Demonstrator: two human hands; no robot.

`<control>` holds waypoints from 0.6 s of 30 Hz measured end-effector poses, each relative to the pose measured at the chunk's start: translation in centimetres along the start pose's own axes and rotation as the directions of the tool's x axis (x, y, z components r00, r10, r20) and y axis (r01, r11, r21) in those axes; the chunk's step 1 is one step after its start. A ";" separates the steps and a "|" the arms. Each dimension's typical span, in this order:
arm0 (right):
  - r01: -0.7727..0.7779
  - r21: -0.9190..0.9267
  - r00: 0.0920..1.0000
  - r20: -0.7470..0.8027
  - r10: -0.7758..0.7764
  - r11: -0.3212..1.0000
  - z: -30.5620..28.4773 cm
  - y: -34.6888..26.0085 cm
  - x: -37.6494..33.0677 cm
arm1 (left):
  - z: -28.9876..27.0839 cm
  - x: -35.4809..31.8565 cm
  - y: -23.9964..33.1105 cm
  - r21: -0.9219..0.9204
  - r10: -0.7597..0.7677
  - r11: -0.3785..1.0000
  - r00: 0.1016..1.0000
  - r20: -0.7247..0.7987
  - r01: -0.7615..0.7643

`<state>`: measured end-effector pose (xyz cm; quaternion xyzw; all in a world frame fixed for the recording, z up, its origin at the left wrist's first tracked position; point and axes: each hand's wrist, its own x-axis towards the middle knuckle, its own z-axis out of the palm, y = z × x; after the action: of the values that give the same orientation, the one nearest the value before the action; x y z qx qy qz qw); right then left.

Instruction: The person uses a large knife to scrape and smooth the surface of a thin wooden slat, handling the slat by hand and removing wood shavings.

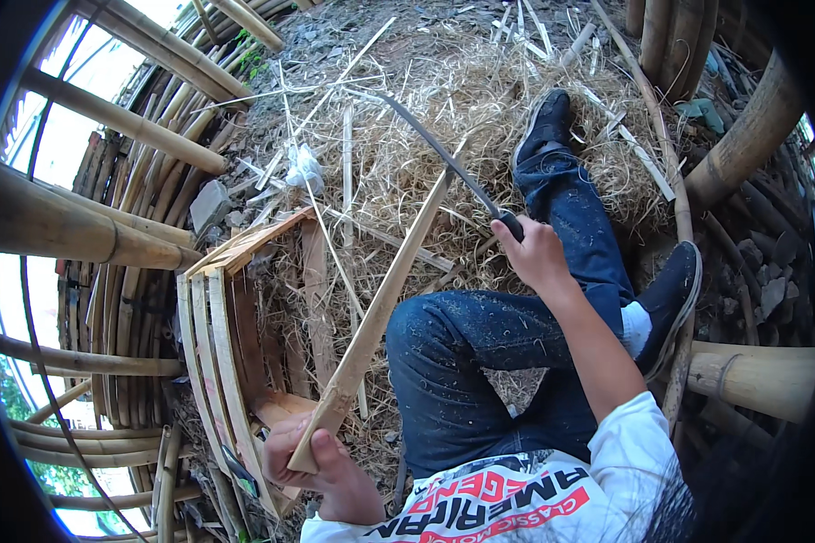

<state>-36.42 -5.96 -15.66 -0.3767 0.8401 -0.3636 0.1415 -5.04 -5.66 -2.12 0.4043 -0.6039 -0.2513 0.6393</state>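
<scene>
My left hand [324, 460], low in the head view, is closed round the near end of a long split bamboo strip [382, 303]. The strip slants up and away to the right, its far end over the pile of shavings. My right hand [536, 258] grips the dark handle of a long knife [423, 134] with a narrow, slightly curved grey blade. That blade crosses the strip near its far end, and seems to touch it there. Whether it has cut into the bamboo, I cannot tell. My legs in dusty blue jeans [462, 335] lie just right of the strip.
A slatted wooden crate [210, 344] stands at my left. Curly shavings [471, 109] and thin strips cover the ground ahead, with a crumpled plastic bag [304, 168] beside them. Thick bamboo poles [54, 222] bound the left; a post [743, 136] and a long pole [666, 163] stand right.
</scene>
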 end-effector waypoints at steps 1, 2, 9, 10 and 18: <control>0.041 0.054 0.999 0.023 -0.043 0.998 -0.2 -0.6 -0.7 | -0.5 0.2 -0.9 0.013 0.040 0.999 0.998 0.050 -0.041; 0.076 0.106 0.996 0.047 -0.082 0.991 -0.4 -1.3 -1.6 | -0.9 0.1 -1.6 0.025 0.073 0.997 0.992 0.103 -0.076; 0.404 0.106 0.912 0.036 -0.409 0.909 0.0 -3.3 -2.2 | 0.0 0.7 -0.7 0.082 0.215 0.975 0.972 -0.099 -0.207; 0.408 0.086 0.912 0.001 -0.410 0.909 0.2 -2.1 -1.1 | -0.3 0.7 -0.6 0.076 0.215 0.975 0.972 -0.100 -0.208; 0.027 -0.200 0.999 -0.020 -0.032 0.979 1.8 2.6 4.1 | -1.1 -0.5 -2.4 0.111 -0.035 0.994 0.989 0.142 0.019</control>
<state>-39.70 -8.72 -18.62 -0.3972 0.8682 -0.2841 0.0878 -3.63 -6.31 -4.32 0.4276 -0.6556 -0.2552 0.5676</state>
